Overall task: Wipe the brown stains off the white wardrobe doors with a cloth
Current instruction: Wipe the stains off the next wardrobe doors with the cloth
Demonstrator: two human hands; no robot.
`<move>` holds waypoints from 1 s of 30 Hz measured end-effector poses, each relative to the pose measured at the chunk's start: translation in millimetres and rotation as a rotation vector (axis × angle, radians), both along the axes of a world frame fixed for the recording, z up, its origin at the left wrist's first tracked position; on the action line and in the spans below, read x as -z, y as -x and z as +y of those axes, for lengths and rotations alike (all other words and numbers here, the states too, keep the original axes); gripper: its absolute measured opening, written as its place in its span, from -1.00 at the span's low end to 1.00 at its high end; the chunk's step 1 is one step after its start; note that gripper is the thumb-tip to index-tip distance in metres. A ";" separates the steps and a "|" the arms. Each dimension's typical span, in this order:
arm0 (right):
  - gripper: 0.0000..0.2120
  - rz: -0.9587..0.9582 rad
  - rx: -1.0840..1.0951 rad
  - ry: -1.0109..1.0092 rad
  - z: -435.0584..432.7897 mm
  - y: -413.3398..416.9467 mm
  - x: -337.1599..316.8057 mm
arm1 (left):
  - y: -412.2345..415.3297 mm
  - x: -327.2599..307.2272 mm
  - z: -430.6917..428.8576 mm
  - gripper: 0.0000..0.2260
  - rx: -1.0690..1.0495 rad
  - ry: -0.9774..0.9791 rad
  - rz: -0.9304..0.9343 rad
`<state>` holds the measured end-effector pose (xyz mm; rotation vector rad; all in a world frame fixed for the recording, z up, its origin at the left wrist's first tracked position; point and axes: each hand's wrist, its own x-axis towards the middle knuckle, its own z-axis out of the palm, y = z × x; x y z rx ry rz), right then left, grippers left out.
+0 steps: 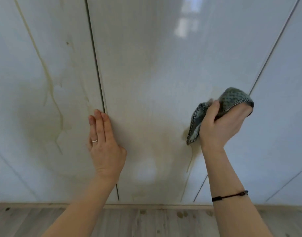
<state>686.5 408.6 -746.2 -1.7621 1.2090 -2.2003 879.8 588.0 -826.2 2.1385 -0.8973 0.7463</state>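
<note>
step: mid-wipe, middle door | right hand [222,124] fingers bunch cloth [232,98] at right edge | left hand [104,142] flat, released, bracing | next: streaks [51,93] on left door

A floor [146,224] of pale grey-brown wooden planks fills the bottom of the view. A narrow strip of light wood [146,206] borders its far edge, running from left to right. Small dark spots [180,214] dot the planks just beside the strip. They may be knots or drips, as they are too blurred to tell.
</note>
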 end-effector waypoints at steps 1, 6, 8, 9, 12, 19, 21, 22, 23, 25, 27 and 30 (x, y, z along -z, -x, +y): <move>-0.64 0.081 -0.006 -0.022 5.0 2.1 10.0 | -2.2 0.8 0.1 -0.11 0.008 0.003 -0.011; -0.37 0.353 -0.004 -0.127 24.7 2.3 31.5 | -5.4 -0.5 5.7 -0.09 0.069 0.018 0.007; -0.42 0.455 0.023 -0.122 23.6 6.9 29.1 | -4.2 -1.8 8.4 -0.10 0.088 -0.001 0.018; -0.45 0.479 0.073 -0.131 19.5 11.3 27.4 | -4.0 -2.5 10.6 -0.10 0.096 -0.011 0.016; -0.58 0.234 0.214 -0.253 4.6 25.2 14.9 | -8.6 -2.6 15.9 -0.12 0.128 -0.028 -0.015; -0.63 0.262 0.115 -0.180 37.5 -24.1 -7.4 | -13.9 -1.8 22.7 -0.12 0.134 -0.067 -0.092; -0.62 0.493 -0.003 -0.043 64.1 -52.7 -2.7 | -10.7 -4.5 23.9 -0.11 0.128 -0.078 -0.074; -0.63 0.606 -0.067 0.032 77.4 -63.6 1.0 | -6.6 -7.5 23.4 -0.11 0.124 -0.081 -0.068; -0.64 0.712 -0.108 0.106 90.1 -75.4 8.7 | -5.6 -7.1 23.7 -0.10 0.121 -0.082 -0.059; -0.66 0.849 -0.145 0.172 103.6 -84.5 20.7 | -1.5 -8.6 23.1 -0.08 0.123 -0.076 -0.039; -0.70 0.850 -0.135 0.152 97.3 -77.2 24.3 | 1.2 -9.6 22.6 -0.07 0.123 -0.084 -0.014; -0.73 0.654 -0.039 0.048 62.2 -45.9 19.8 | 1.4 -8.8 22.6 -0.13 0.109 -0.111 -0.017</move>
